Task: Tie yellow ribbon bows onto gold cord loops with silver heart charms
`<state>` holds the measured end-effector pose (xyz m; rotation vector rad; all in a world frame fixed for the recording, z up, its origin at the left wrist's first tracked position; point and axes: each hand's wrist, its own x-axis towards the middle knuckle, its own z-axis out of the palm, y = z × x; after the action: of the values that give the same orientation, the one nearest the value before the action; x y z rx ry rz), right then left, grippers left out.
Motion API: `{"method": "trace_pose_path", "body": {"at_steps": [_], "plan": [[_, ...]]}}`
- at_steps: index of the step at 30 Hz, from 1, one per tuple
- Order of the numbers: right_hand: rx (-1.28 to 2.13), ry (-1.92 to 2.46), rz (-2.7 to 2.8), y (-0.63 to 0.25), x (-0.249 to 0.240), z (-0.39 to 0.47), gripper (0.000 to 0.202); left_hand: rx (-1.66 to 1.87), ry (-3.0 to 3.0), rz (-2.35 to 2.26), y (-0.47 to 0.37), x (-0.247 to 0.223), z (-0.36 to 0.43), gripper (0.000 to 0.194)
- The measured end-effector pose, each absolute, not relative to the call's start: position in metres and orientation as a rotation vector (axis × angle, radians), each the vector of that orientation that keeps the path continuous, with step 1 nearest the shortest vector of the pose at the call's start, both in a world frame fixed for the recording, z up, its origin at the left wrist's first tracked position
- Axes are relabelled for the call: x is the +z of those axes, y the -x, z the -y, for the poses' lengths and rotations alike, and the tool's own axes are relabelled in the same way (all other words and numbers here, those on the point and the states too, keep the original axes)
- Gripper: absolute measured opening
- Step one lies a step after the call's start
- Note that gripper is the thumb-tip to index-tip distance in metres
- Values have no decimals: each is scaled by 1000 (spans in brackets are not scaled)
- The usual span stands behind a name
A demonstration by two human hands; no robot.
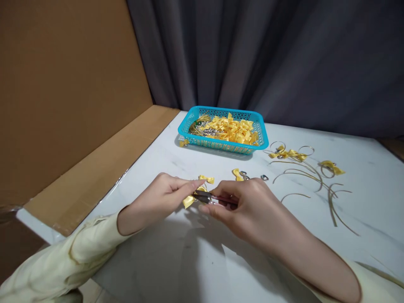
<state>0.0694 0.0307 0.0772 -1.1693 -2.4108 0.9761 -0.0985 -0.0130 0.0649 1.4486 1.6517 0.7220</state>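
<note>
Between the fingers of my left hand [168,191] is a yellow ribbon bow [188,201], pinched close above the table. My right hand [243,204] is closed around a pair of pliers [203,196], whose dark jaws meet the bow at my left fingertips. The pliers' handles are mostly hidden in my palm. Just beyond my left fingers shows another yellow bow [206,179]. Past my right knuckles lie a yellow bow [237,174] and small silver metal pieces [264,177].
A blue plastic basket [221,146] at the back holds many yellow bows, silver pieces and a bundle of gold wire. Curved gold wires [299,172] and more bows [288,154] are scattered at right. Cardboard [72,176] borders the left; a dark curtain [284,63] hangs behind.
</note>
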Motion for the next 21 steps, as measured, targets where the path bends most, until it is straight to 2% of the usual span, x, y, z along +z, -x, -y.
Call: {"method": "trace_pose_path", "body": {"at_steps": [21], "plan": [[1082, 1191, 2299, -67, 68, -29, 23, 765, -1444, -1608, 101, 62, 12, 40]]}}
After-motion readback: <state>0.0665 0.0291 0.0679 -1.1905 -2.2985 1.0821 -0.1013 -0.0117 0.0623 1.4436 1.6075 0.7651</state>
